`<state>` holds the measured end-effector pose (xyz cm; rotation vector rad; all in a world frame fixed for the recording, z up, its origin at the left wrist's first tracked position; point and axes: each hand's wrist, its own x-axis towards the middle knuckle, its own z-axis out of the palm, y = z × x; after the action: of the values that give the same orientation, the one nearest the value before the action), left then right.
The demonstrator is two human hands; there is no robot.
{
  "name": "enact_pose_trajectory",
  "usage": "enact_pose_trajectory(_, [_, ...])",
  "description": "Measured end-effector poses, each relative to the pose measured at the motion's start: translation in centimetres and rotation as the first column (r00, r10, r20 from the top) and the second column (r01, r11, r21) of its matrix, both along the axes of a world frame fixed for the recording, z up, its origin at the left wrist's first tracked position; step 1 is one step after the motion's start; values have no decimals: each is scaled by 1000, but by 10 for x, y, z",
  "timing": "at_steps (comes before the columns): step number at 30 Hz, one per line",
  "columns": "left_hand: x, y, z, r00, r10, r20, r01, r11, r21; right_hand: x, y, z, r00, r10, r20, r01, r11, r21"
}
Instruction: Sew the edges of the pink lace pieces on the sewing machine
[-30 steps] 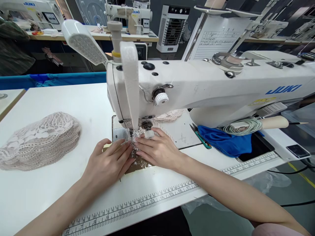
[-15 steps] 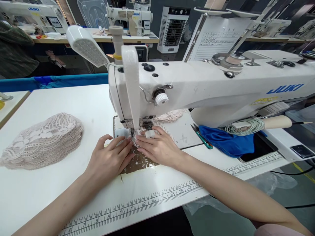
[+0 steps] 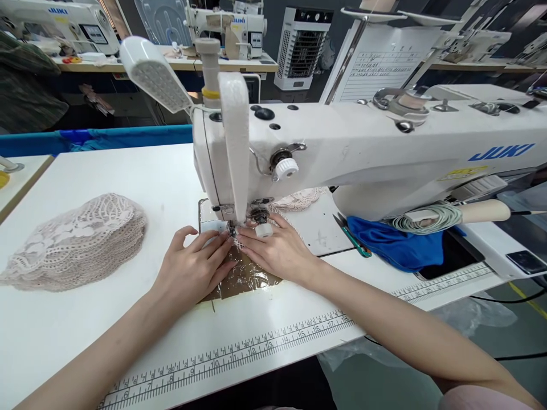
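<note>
Under the needle area of a white JUKI sewing machine, a small piece of pale lace shows between my fingertips. My left hand lies left of the presser foot, fingers stretched and slightly spread, tips at the lace edge. From the other side, my right hand rests flat on the lace, its fingers extended and partly behind a white round knob. Below both hands is a brown patch covered with clear shiny film. My fingers hide most of the lace near the needle.
A stack of beige lace pieces sits at the left. More lace lies behind the needle. On the right are green thread snips, a blue cloth and a coiled cord. A printed ruler runs along the table's front edge.
The camera view has shifted slightly, so the machine appears a little farther right. Both hands stay beside the presser foot, and slightly more of the brown patch shows between them.
</note>
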<state>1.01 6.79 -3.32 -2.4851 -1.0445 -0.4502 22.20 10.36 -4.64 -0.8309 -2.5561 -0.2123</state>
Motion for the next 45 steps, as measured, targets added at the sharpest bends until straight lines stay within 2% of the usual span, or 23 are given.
enact_pose_trajectory(7, [0, -2, 2, 1000, 14, -16, -14, 1000, 11, 1, 0, -1, 998, 23, -51, -23, 1000, 17])
enact_pose_trajectory(10, [6, -7, 1, 1000, -2, 12, 2, 999, 45, 2, 5, 2, 998, -12, -56, 12, 1000, 9])
enact_pose_trajectory(14, [15, -13, 2, 997, -44, 60, 49, 996, -76, 5, 11, 6, 998, -59, -25, 57, 996, -69])
enact_pose_trajectory(16, [12, -14, 7, 995, -70, 69, 76, 993, -91, 7, 11, 9, 998, -66, -19, 64, 994, -92])
enact_pose_trajectory(18, [3, -13, 15, 995, -50, 81, 50, 999, 11, 10, 9, 13, 995, -93, -35, 90, 992, -85])
enact_pose_trajectory(20, [-7, -12, 22, 995, 14, 95, -28, 988, 153, 12, 7, 16, 993, -109, -39, 106, 992, -66])
enact_pose_trajectory(22, [-11, -12, 24, 993, 39, 108, -60, 979, 194, 12, 6, 16, 995, -102, 4, 102, 993, -64])
enact_pose_trajectory(27, [5, -17, 7, 996, 18, 86, -12, 998, -69, 5, 12, 8, 991, -100, 84, 111, 983, -144])
enact_pose_trajectory(30, [14, -20, -3, 997, 14, 74, -7, 996, -90, 0, 18, 0, 990, -110, 86, 126, 969, -211])
enact_pose_trajectory(32, [15, -21, -4, 997, 23, 70, -16, 995, -102, 0, 20, -3, 990, -119, 81, 135, 963, -233])
enact_pose_trajectory(36, [4, -17, 5, 998, 49, 38, -46, 996, -82, 3, 19, -2, 992, -126, 18, 127, 983, -134])
enact_pose_trajectory(41, [-13, -15, 18, 969, 242, -57, -236, 967, 96, 9, 14, 5, 997, -58, -46, 60, 998, 37])
enact_pose_trajectory(43, [-13, -15, 18, 971, 237, -30, -235, 970, 65, 10, 12, 5, 997, -44, -57, 47, 998, 50])
enact_pose_trajectory(45, [-9, -13, 14, 977, 213, 1, -213, 977, -32, 10, 9, 4, 998, -29, -62, 32, 999, 37])
